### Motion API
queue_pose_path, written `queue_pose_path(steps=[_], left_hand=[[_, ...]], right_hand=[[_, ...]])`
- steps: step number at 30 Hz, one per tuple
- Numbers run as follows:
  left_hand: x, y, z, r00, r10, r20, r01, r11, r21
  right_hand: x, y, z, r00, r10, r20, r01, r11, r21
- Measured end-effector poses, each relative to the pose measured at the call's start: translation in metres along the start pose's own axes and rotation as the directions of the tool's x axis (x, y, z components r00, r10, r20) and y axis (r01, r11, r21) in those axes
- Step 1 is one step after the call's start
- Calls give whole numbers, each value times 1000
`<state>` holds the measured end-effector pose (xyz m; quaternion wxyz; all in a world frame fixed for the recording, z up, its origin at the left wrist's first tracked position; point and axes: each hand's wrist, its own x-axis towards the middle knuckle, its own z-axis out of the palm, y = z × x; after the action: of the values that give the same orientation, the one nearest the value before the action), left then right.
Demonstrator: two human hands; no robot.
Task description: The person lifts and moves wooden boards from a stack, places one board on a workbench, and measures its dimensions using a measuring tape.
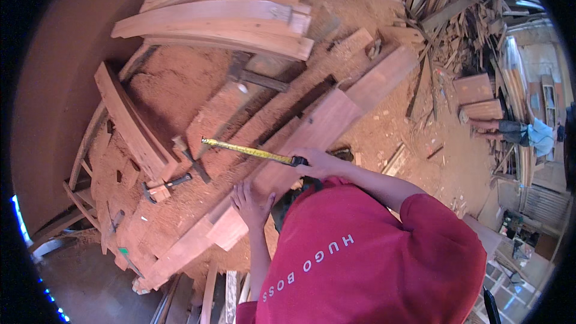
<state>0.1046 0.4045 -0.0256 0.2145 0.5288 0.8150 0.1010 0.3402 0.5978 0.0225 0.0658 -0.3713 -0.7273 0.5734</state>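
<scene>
My right hand (317,164) grips a black tape measure (299,161). Its yellow blade (247,149) is drawn out to the upper left, over the workbench, and the end hook is free in the air or just above the sawdust; I cannot tell which. My left hand (253,204) rests with spread fingers on a reddish wooden plank (321,121) in front of my body. This plank lies on top of a longer board (189,245) along the bench's near edge. A claw hammer (166,185) and a second hammer (191,159) lie beyond my left hand.
Curved timber pieces (216,20) are stacked at the far side. More shaped boards (135,126) lean at the left. A dark metal square-like tool (261,80) sits amid sawdust. Scrap wood (463,31) is heaped at upper right. Another person (535,135) stands at far right.
</scene>
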Motion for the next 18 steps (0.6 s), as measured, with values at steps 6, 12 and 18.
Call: queue_pose_path(steps=[6, 12, 18], left_hand=[[16, 65, 24, 997, 18, 81, -30, 989, 147], [21, 78, 25, 997, 6, 71, -21, 976, 216], [19, 72, 37, 998, 55, 35, -61, 972, 229]], right_hand=[[-121, 65, -96, 948, 143, -283, -156, 987, -23], [-201, 118, -99, 812, 472, -344, -521, 851, -61], [-204, 109, -76, 758, 477, -444, -555, 830, -55]])
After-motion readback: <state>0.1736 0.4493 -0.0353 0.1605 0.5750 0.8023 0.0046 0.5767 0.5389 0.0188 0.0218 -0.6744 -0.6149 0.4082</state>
